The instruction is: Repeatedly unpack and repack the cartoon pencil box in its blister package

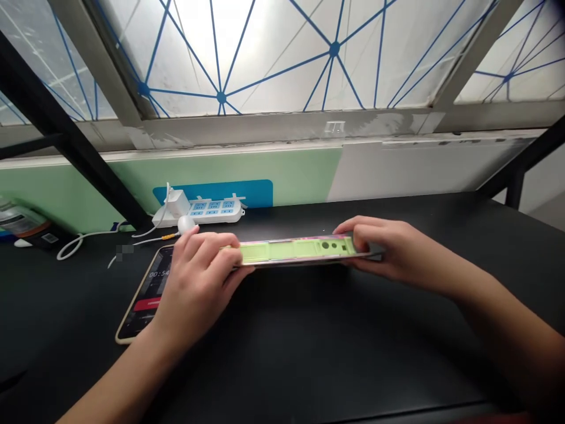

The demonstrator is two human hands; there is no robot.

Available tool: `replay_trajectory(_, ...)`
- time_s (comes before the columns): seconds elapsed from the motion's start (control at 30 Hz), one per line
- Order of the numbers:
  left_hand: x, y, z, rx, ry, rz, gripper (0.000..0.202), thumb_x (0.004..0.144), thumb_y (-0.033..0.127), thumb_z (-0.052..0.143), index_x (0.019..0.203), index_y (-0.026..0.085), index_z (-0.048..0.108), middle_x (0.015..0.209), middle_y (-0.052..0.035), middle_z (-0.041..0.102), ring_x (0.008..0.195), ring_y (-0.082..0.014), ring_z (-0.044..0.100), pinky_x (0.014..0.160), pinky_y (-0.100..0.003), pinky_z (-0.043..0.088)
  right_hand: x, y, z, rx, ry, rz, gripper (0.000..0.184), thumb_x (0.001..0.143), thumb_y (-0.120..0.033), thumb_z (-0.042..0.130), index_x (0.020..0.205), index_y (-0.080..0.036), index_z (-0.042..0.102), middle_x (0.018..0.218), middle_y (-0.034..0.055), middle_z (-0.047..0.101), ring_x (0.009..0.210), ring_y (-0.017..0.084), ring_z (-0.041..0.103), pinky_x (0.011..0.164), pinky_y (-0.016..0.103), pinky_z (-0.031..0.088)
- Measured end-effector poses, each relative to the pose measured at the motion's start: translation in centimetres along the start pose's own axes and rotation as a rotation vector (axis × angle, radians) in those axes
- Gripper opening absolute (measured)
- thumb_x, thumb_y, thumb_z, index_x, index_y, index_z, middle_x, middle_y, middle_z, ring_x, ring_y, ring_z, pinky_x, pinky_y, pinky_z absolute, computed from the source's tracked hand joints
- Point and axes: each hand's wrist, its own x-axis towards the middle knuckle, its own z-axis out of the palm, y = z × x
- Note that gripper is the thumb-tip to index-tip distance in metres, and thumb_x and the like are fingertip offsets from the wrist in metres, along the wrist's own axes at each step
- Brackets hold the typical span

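Between my hands is a long flat object with a light-green side, held almost edge-on and level above the desk. Dark round holes and a small square one show near its right end; its kind I cannot make out. My left hand grips the left end, fingers on the front and thumb below. At the right end my right hand pinches it, with fingers over the top and others underneath. Partly behind my left hand lies a phone in a pale case, its lit screen showing a timer and a red bar.
A white power strip with a plug adapter and white cables stands against the wall. A bottle lies at the far left. Black frame legs rise at both sides of the black desk. Windows line the back.
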Motion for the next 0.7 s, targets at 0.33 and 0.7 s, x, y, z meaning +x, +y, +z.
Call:
replay_trajectory(0.33,-0.4,0.5,1.1,-0.089,-0.329,0.059,0.045,0.087,0.03,0.077,0.123,0.016,0.054,0.121,-0.0143,0.069,0.11,-0.0339,0.065,0.089,-0.048,0.054,0.2,-0.8,3.1,-0.119,-0.141,-0.08,0.017,0.086,-0.033,0.067,0.098,-0.026,0.056,0.122,0.0095,0.062,0.102,0.027,0.064,0.08,0.039,0.053)
replay_trajectory(0.7,-0.8,-1.3,2.7,-0.114,-0.461,-0.126,0.072,0.095,0.058,0.06,0.151,0.018,0.041,0.146,-0.0156,0.056,0.134,-0.0352,0.05,0.11,-0.055,0.043,0.7,-0.3,3.4,-0.058,-0.146,-0.065,0.051,0.093,-0.054,0.063,0.135,-0.028,0.054,0.139,0.0131,0.056,0.126,0.032,0.056,0.102,0.048,0.051)
